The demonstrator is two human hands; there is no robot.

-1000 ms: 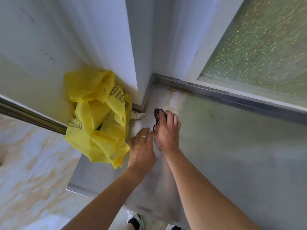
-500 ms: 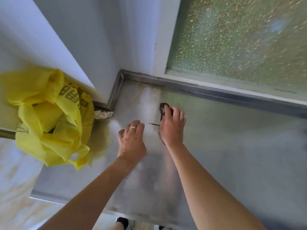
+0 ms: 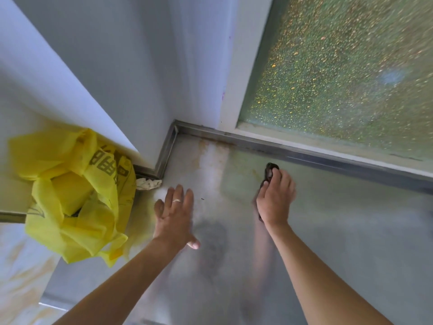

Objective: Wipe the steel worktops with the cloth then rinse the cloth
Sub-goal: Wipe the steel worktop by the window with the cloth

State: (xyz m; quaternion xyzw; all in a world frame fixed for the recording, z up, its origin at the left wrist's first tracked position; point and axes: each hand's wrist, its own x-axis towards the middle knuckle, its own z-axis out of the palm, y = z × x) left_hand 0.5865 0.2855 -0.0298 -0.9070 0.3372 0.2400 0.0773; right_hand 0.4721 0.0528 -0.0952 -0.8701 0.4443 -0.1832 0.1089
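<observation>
Steel worktop (image 3: 339, 231): right hand (image 3: 275, 202), gripping cloth (image 3: 269, 171), slid rightward; left hand (image 3: 174, 216) flattened open.

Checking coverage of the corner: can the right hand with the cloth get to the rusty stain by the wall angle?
Probably yes. The right hand presses the dark cloth on the steel worktop; bare steel lies between it and the stain. The left hand sits nearer, off that path.
</observation>
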